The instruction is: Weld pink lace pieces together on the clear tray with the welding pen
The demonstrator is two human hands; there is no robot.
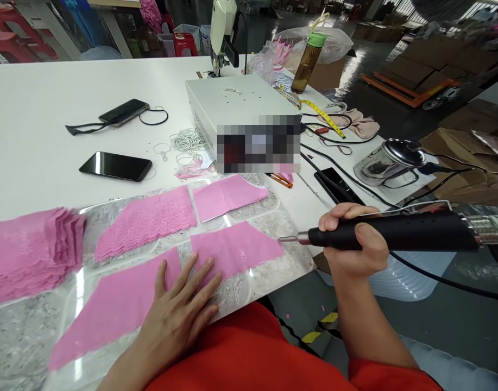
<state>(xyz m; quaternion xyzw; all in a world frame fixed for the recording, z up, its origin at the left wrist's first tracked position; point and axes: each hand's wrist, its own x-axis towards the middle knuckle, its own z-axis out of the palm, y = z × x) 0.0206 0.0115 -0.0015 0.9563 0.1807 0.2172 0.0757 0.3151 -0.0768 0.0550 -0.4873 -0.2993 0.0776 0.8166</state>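
From the head view, the left hand lies flat and open, fingers spread, on pink cloth at the near edge of the tabletop; its palm covers the right end of a long pink fabric piece, and its fingertips reach onto a smaller pink fabric panel just beside it. The right hand is closed around a black corded hand tool, held nearly level off the tabletop's right edge; its metal tip points left and sits at the right corner of the pink fabric panel, though whether it touches cannot be told.

Both pieces lie on a glossy mottled grey work plate; farther back on the plate lie a pink lace piece and a plain pink piece; at its left edge sits a stack of pink pieces.

Behind the plate stands a white control box, its front blurred; left of it lie a heap of white elastic loops and two dark phones; a third phone and orange scissors lie to the box's right. Farther right sit a glass kettle, a yellow measuring tape and a green-capped bottle.
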